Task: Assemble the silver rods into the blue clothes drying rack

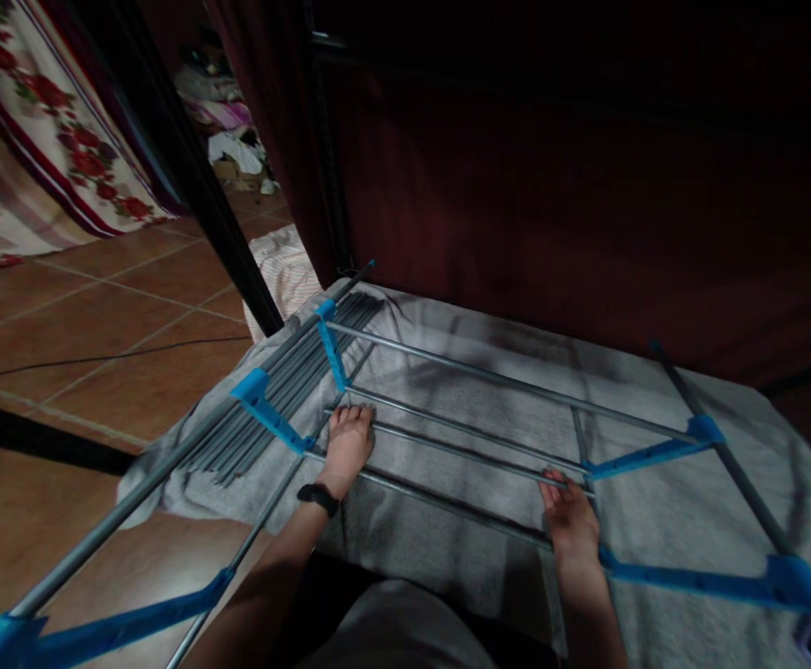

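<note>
From my head view, my left hand [349, 441] is closed around a thin grey rod [447, 448] near its left end, fingers curled over the top, a black wristband [318, 499] on that wrist. My right hand [570, 516] has its fingers curled round the same rod near its right end. The rod lies crosswise within a metal frame [447, 360], between the frame's near crossbar and the two farther ones, and blue plastic brackets [333, 351] join the frame's tubes on left and right. The frame is above a grey cloth [684, 520] in front of me, and a row of loose grey rods [300, 376] lies on the cloth's left part. Dark red fabric [551, 214] hangs on the far side, and at far left a flowered cloth [49, 139] hangs over the tiled floor [133, 279]
</note>
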`<state>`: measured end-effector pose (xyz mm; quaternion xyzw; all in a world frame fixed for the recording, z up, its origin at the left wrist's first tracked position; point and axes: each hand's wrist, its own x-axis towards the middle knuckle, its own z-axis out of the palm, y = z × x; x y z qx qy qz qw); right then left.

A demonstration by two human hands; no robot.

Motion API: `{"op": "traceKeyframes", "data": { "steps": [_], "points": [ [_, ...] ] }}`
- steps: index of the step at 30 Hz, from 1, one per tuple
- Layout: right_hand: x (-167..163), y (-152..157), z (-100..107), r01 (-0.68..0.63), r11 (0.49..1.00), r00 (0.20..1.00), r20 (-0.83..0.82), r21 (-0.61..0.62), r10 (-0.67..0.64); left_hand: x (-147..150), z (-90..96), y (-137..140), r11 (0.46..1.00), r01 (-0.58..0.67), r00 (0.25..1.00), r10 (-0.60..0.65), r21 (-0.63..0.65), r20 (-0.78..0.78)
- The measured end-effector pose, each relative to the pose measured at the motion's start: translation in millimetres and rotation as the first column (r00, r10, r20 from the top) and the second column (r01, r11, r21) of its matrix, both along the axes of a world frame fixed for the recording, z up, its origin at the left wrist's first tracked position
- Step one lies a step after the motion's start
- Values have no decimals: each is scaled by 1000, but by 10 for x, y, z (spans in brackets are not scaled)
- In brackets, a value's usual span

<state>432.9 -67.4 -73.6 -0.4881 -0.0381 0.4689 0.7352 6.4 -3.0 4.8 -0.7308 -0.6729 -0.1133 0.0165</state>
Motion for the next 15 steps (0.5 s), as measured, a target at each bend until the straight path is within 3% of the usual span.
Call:
{"op": "traceKeyframes", "data": {
  "steps": [8, 12, 15],
  "points": [
    [-30, 28, 182, 107, 979, 989, -82, -174, -122, 3, 73, 5, 992, 122, 992, -121, -36, 32],
    [-46, 25, 209, 87, 981, 990, -91, -173, -104, -10, 57, 2, 976, 213, 974, -208, -53, 94],
    [-46, 20, 163, 26, 997, 1000, 1, -72, -26, -9, 59, -5, 964, 261, 960, -253, -57, 123]
  ]
}}
